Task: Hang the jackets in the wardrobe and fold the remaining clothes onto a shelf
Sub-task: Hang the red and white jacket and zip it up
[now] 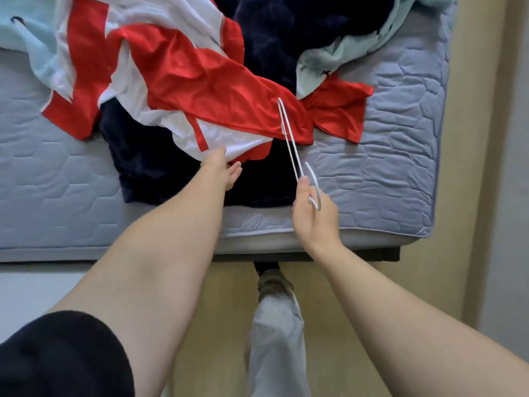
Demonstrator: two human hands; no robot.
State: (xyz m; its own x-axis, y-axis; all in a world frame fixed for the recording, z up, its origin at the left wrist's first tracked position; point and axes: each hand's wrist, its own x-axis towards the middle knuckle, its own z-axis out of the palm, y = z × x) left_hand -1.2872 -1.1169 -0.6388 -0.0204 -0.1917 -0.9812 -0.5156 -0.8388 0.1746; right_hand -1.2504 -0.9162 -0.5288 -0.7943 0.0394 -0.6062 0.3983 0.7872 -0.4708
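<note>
A red and white jacket lies spread across a pile of clothes on the bed. My left hand reaches to its near white hem and touches it, fingers mostly straight. My right hand grips a white plastic hanger near its hook, and the hanger's body points away over the red cloth. A dark navy garment lies under the jacket. Pale blue clothes sit at the back of the pile.
The light blue quilted mattress has its near edge at my legs and its right edge by a beige floor strip and a wall. My grey trouser leg stands on the wooden floor below.
</note>
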